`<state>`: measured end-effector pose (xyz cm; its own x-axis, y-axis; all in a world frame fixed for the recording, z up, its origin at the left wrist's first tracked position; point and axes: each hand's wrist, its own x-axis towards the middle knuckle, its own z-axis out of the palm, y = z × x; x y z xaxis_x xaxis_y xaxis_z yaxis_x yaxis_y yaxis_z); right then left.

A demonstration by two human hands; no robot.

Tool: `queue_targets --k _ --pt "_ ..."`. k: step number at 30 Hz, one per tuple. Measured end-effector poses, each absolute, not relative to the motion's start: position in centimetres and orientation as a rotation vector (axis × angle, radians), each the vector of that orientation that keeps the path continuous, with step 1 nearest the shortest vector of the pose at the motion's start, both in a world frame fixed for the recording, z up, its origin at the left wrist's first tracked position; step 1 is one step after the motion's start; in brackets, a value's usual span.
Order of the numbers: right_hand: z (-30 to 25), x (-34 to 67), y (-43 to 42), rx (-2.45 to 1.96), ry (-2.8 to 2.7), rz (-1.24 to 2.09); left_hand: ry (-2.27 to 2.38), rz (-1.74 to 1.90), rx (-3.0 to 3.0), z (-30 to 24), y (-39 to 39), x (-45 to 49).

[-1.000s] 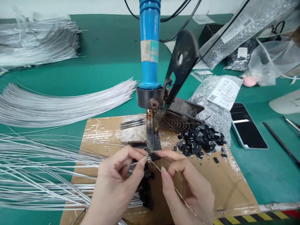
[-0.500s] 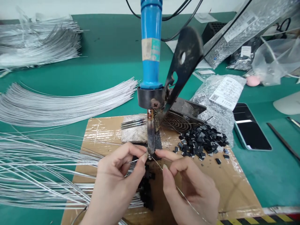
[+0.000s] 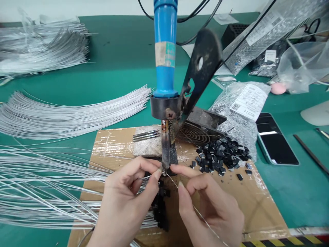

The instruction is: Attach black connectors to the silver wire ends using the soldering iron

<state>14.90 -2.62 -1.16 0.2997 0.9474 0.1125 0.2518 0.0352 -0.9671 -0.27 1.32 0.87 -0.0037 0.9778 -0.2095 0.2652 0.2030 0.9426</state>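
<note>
My left hand point(image 3: 128, 199) pinches a thin silver wire end at the tip of the soldering iron point(image 3: 165, 85), which hangs upright with a blue handle in a dark metal stand point(image 3: 200, 68). My right hand point(image 3: 208, 206) pinches a second thin wire, the solder wire point(image 3: 203, 216), and holds its end against the same tip. Both pinches meet just below the iron's tip, over a taped cardboard sheet point(image 3: 252, 202). A small black part may sit between the fingertips; I cannot make it out.
A heap of small black components point(image 3: 221, 156) lies right of the iron. Bundles of silver wires point(image 3: 64, 113) fan across the green table at left. Bags of parts point(image 3: 244, 103), a phone point(image 3: 276, 140) and a row of black parts point(image 3: 160, 209) lie nearby.
Both hands stay pinched at the iron's tip; they shifted only slightly along with the view.
</note>
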Motion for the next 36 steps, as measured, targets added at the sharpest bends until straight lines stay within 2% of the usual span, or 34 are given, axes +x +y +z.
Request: queue_targets --k 20,36 --pt "-1.55 14.58 -2.73 -1.419 -1.157 0.734 1.435 1.0 1.207 1.1 1.25 0.27" --pt "-1.67 14.65 -2.6 -1.345 -1.319 0.542 1.4 1.028 1.232 1.24 1.64 0.57"
